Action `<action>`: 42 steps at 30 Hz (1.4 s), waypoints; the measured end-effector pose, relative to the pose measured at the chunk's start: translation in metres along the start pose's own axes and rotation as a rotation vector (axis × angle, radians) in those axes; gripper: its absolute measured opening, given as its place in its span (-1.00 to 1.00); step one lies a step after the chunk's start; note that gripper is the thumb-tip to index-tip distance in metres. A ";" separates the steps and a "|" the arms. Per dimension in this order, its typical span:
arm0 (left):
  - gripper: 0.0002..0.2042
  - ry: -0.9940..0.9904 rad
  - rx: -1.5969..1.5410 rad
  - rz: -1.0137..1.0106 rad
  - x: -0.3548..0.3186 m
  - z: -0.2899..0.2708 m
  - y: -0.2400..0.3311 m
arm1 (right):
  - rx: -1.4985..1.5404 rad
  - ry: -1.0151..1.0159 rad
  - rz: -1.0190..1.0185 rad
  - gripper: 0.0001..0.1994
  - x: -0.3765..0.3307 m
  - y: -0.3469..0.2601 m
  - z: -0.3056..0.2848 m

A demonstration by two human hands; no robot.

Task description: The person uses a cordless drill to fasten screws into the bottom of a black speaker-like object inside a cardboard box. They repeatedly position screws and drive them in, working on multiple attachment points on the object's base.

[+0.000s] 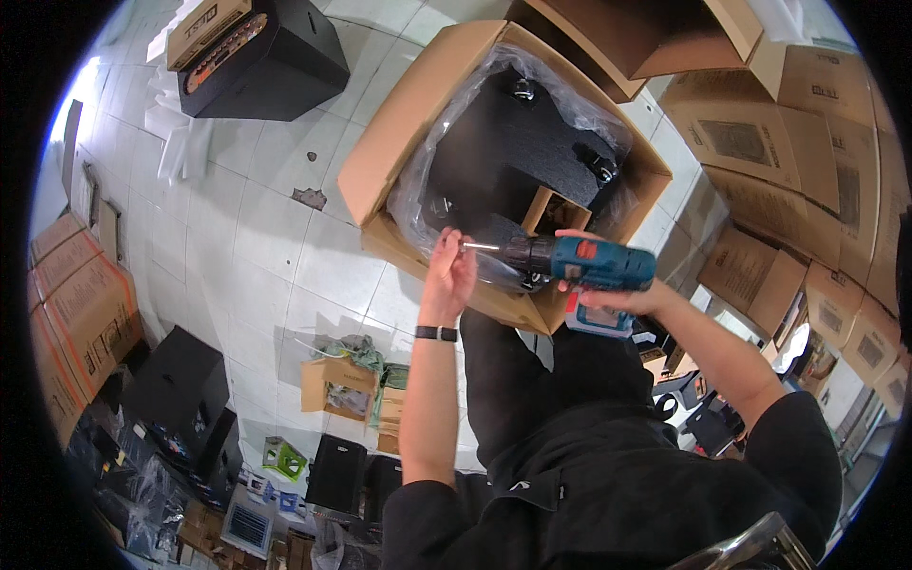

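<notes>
My right hand (632, 298) grips a blue cordless drill (598, 263) by its handle, the chuck pointing left. A long silver bit (483, 247) sticks out of the chuck. At its tip the fingers of my left hand (450, 272) are pinched together, on something too small to make out. Just beyond both hands stands an open cardboard box (418, 123) lined with clear plastic (415, 180). Inside lies a black speaker-like cabinet (503, 133) with casters, one caster (598, 166) at its right side. A rectangular opening with bare wood edges (539, 211) shows near the drill.
Another open carton (655, 38) adjoins the box at the far right. Stacked cartons (741, 133) line the right side. A black cabinet (285, 66) stands at the far left on the tiled floor (247, 228). A small open box (344, 388) sits near my left forearm.
</notes>
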State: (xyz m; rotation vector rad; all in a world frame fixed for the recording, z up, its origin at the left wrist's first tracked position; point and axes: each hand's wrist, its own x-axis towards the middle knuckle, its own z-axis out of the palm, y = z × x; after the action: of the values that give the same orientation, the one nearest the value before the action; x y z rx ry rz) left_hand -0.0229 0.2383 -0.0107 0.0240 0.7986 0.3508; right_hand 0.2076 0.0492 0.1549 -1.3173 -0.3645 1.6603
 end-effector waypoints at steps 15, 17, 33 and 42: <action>-0.68 0.272 -0.085 -0.093 0.060 -0.007 -0.038 | -0.505 0.361 -0.181 -0.11 0.053 0.033 0.072; -0.68 0.259 -0.091 -0.067 0.061 -0.008 -0.039 | -0.479 0.373 -0.161 -0.12 0.054 0.030 0.076; -0.70 0.299 -0.055 -0.031 0.075 -0.015 -0.042 | -0.597 0.356 -0.232 -0.11 0.069 0.027 0.074; -0.68 0.316 -0.104 -0.078 0.088 -0.023 -0.045 | -0.623 0.359 -0.112 -0.16 0.093 0.012 0.087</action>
State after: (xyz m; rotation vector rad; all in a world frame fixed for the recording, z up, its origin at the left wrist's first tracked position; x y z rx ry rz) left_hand 0.0311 0.2216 -0.0952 -0.1634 1.0894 0.3256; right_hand 0.1287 0.1450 0.1238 -1.9732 -0.7598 1.2173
